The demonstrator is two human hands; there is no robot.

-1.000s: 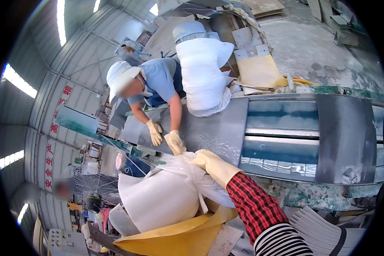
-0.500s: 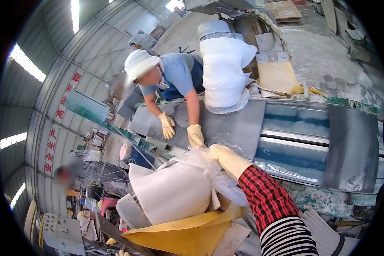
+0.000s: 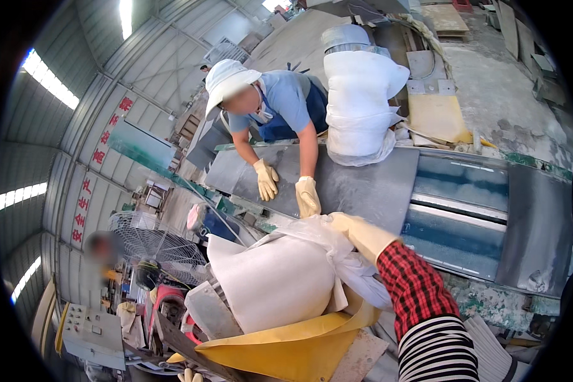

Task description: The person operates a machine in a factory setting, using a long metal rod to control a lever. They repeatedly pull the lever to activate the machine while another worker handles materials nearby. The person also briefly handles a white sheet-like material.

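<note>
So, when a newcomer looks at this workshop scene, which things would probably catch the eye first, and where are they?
Probably first the bulky white-wrapped shape, upper middle, at the far side of the dark grey flat slab. Left of it, a co-worker in a white brimmed hat and light blue shirt leans over the slab. Nearer, right of centre, a red-and-black checked sleeve leads to the wearer's cream-gloved right hand.

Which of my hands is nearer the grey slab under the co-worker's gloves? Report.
Right. Your right hand is by the near edge of the grey slab; your left hand is farther off, at the picture's bottom edge.
</note>
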